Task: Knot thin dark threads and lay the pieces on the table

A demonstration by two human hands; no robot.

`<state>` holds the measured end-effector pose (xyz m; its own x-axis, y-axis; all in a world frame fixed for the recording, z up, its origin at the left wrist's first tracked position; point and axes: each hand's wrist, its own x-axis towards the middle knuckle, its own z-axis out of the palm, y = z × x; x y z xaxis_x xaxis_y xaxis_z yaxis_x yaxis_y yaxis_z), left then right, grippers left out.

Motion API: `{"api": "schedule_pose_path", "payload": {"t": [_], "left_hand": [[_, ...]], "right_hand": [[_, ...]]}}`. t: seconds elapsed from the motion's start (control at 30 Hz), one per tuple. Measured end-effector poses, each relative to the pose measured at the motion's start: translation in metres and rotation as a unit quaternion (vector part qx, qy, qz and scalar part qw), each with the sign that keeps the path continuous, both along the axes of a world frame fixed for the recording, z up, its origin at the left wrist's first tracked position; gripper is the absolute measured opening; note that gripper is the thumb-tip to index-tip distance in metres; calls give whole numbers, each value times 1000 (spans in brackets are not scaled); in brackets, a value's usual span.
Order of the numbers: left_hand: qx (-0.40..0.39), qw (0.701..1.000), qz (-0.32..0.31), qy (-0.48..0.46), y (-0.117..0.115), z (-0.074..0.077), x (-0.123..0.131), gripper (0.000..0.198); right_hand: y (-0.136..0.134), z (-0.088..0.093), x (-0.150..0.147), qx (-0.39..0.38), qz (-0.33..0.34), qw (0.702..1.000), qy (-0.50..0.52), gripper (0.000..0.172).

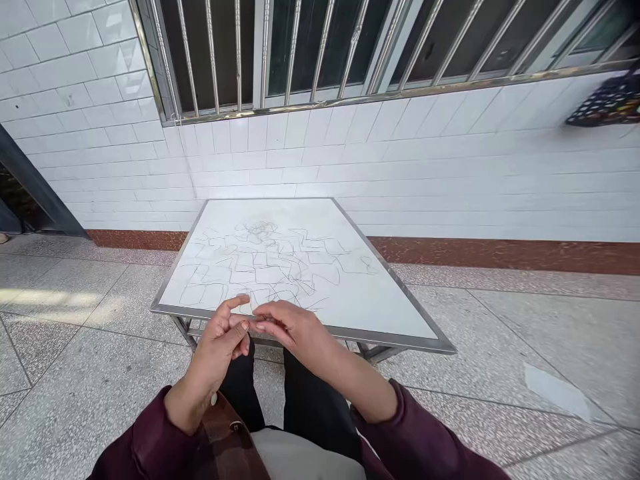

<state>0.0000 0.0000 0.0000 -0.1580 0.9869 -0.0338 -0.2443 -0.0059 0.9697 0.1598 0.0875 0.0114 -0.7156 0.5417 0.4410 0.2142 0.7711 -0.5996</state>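
My left hand [220, 343] and my right hand [293, 330] meet just above the near edge of a small white table [395, 303] with a metal rim. The fingertips of both hands pinch together at one spot; whatever lies between them is too small to make out. The left index finger sticks up and curls forward. The tabletop bears faint pencil scribbles [265, 263] of boxy, interlocking outlines. Dark maroon sleeves cover both forearms, and my dark trousers show below the hands.
A white tiled wall [450, 167] with a red-brown skirting stands behind the table, under a barred window [310, 47]. Speckled stone floor [525, 347] surrounds the table. A dark perforated basket [607, 103] hangs at the far right. A dark slanted beam is at the left edge.
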Motion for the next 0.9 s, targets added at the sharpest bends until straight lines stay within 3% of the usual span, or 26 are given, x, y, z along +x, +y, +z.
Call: {"api": "schedule_pose_path", "payload": {"t": [0.2, 0.3, 0.4, 0.5, 0.7, 0.8, 0.9], "left_hand": [[-28, 999, 11, -25, -8, 8, -19, 57], [-38, 997, 56, -43, -8, 7, -33, 57], [-40, 995, 87, -40, -5, 3, -39, 57], [-40, 998, 53, -5, 2, 4, -33, 55], [-35, 993, -81, 82, 20, 9, -5, 55], [-23, 996, -74, 52, 23, 6, 1, 57], [-20, 999, -39, 13, 21, 2, 1, 58]], "right_hand": [[-4, -9, 4, -254, -72, 964, 30, 18], [-2, -9, 10, -313, -119, 940, 56, 22], [-2, -9, 14, -325, -149, 931, 67, 22], [-5, -10, 13, -298, -141, 942, 64, 20], [-16, -16, 6, -150, -113, 981, 50, 20], [-16, -23, 10, -71, -117, 989, 57, 19], [-10, -34, 18, 78, -139, 987, 28, 20]]}}
